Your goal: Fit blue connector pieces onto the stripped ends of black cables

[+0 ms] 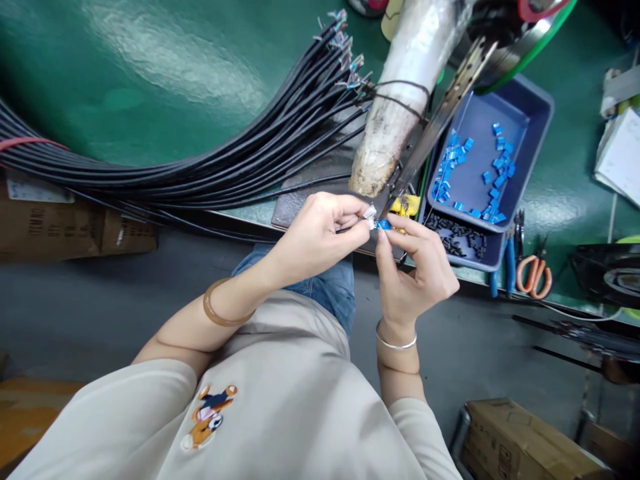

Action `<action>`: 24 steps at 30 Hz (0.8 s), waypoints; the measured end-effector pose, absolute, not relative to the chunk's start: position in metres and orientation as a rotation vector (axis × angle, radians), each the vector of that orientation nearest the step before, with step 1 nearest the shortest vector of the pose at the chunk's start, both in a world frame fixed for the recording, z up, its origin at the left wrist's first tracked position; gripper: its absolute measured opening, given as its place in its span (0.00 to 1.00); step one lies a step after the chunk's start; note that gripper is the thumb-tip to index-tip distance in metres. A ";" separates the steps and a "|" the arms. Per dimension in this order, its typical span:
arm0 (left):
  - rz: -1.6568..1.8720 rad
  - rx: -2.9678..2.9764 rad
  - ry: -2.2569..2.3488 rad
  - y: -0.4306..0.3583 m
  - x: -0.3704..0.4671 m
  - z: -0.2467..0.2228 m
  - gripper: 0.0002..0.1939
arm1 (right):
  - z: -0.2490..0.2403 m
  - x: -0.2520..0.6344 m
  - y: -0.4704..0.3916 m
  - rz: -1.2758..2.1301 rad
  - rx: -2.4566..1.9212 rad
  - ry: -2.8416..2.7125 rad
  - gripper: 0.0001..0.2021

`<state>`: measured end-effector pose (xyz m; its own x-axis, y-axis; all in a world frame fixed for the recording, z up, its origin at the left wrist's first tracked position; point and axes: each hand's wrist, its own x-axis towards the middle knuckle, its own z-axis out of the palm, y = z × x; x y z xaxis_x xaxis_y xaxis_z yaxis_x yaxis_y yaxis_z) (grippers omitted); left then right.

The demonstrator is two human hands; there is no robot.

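Note:
Between my two hands, at the table's front edge, is a cable end with fine wires. My left hand (325,227) pinches this black cable (345,230) near its stripped, whitish end (371,215). From the other side, the thumb and fingertips of my right hand (415,260) close on a small blue connector (384,225) that meets the wires. How far the wires go into it is too small to tell. Just behind my fingertips stands a yellow part (407,205) under a metal strip (435,123) and a wrapped pale tube (395,113).
A thick bundle of black cables (200,173) lies across the green table (165,60) to the left. On the right are a grey-blue bin (537,127) with blue connectors, a lower bin of small black parts (457,237), blue-handled pliers (510,263) and orange-handled scissors (534,277).

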<state>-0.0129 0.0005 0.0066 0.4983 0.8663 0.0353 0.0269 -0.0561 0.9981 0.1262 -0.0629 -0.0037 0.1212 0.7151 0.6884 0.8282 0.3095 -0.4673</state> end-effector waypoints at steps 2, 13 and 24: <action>0.840 1.526 0.849 0.001 -0.013 0.007 0.10 | -0.004 0.126 -0.062 -0.151 -1.438 -1.609 0.07; 0.807 1.471 0.803 0.001 -0.016 0.011 0.08 | 0.003 0.121 -0.067 -0.234 -1.469 -1.628 0.08; 0.640 1.458 0.711 -0.005 -0.025 0.005 0.06 | 0.006 0.132 -0.079 -0.008 -1.466 -1.621 0.08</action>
